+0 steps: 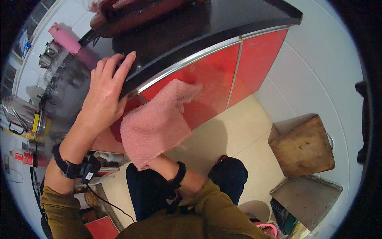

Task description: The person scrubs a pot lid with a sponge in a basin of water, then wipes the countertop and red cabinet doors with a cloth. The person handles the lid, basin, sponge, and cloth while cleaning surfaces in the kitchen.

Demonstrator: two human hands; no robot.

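My left hand (pixel 106 83) rests on the edge of the black countertop (pixel 235 21), fingers on top and spread, thumb lower down by the front edge. A pink terry cloth (pixel 158 119) hangs in front of the red cabinet doors (pixel 209 80). My right hand is hidden under the cloth; only the wrist, with a black band on it, shows below the cloth. How the right fingers lie cannot be seen. A black band with a small device is strapped on my left wrist.
On the counter are a pink bottle (pixel 65 38), metal-lidded jars and a dark red object (pixel 137 15). A wooden board (pixel 304 146) leans at the white wall on the right, above a metal dustpan-like sheet (pixel 307 197). Open shelves lie at lower left; a cable hangs beside them.
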